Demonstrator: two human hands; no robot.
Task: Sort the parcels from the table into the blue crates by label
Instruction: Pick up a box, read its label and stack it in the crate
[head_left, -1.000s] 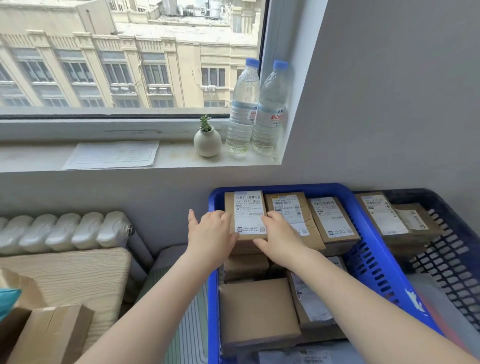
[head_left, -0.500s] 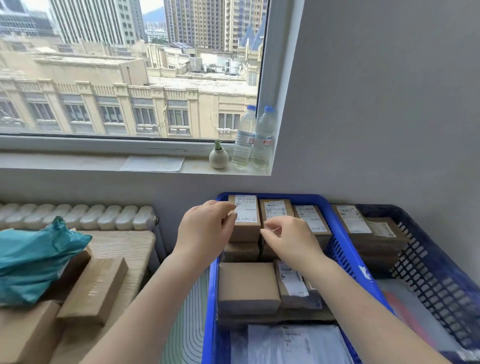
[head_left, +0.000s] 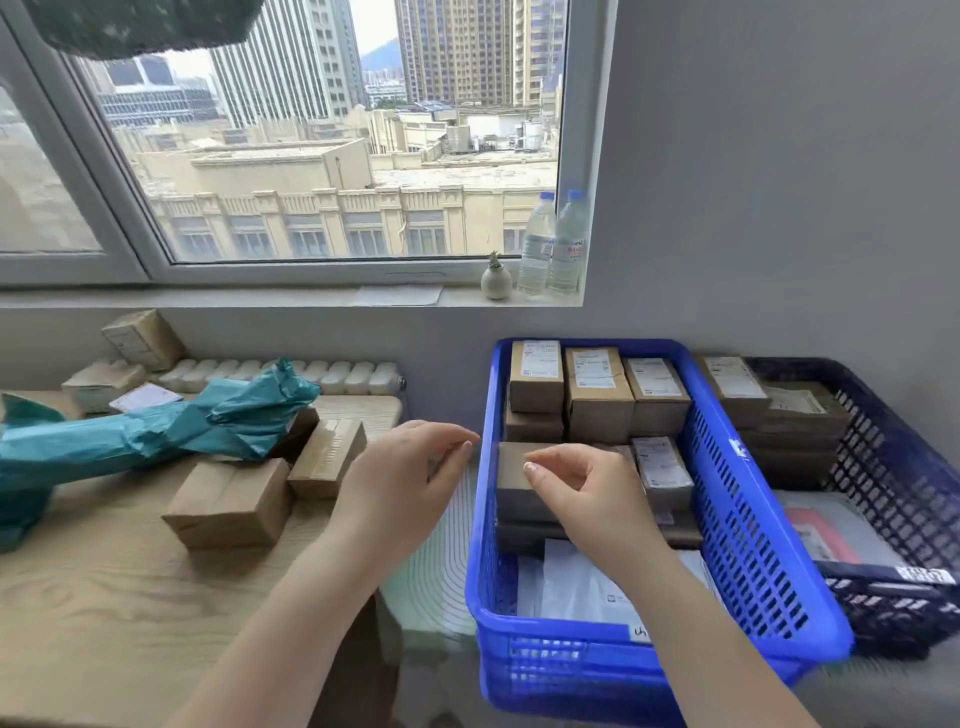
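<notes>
White shipping labels sit on the cardboard parcels (head_left: 597, 387) stacked in the bright blue crate (head_left: 737, 545), their print too small to read; a tag on its front rim bears handwriting I cannot make out. The darker blue crate (head_left: 893, 467) beside it holds more labelled parcels. The left hand (head_left: 410, 478) hovers between counter (head_left: 93, 597) and crate, fingers loosely curled, holding nothing. The right hand (head_left: 587, 493) hangs over the bright crate, also loosely curled and empty. Unsorted boxes (head_left: 228, 501) and a teal bag (head_left: 156, 434) lie on the counter.
</notes>
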